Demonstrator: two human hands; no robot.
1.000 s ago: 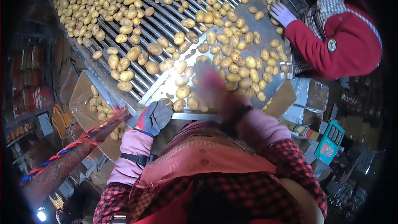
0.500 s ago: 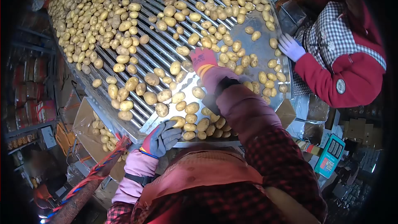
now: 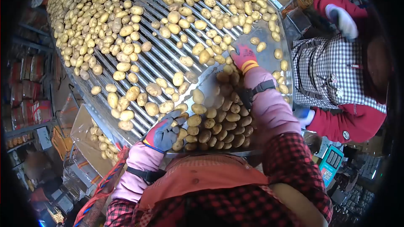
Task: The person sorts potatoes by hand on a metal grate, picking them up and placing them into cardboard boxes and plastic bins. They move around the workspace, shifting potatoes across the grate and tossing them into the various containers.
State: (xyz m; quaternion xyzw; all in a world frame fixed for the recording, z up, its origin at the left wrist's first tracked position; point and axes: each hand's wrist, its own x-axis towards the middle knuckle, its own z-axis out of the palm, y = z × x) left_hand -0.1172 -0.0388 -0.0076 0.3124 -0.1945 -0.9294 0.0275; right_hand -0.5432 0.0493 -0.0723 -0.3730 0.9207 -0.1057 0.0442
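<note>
My left hand (image 3: pixel 163 133), in a grey and pink glove, is at the near edge of the metal sorting table (image 3: pixel 210 85), fingers apart and slightly bent beside the nearest potatoes (image 3: pixel 194 120). Farther out, my right hand (image 3: pixel 244 57) in a pink glove reaches over the smooth plate. Its fingers look spread, with the tips next to a few potatoes (image 3: pixel 228 69); their undersides are hidden. Between my arms lies a dense pile of potatoes (image 3: pixel 225 127), partly in the shadow of my right arm.
Many potatoes (image 3: pixel 90 25) cover the bars (image 3: pixel 162 44) on the far left. A cardboard box (image 3: pixel 90 132) with potatoes stands below the left edge. At right is a co-worker in a checked apron (image 3: pixel 324 71). A teal scale (image 3: pixel 331 164) sits at lower right.
My right hand has moved right and slightly farther out. More potatoes now lie bunched near the front edge. My left hand has risen slightly, and the co-worker's hand has left the table's right edge.
</note>
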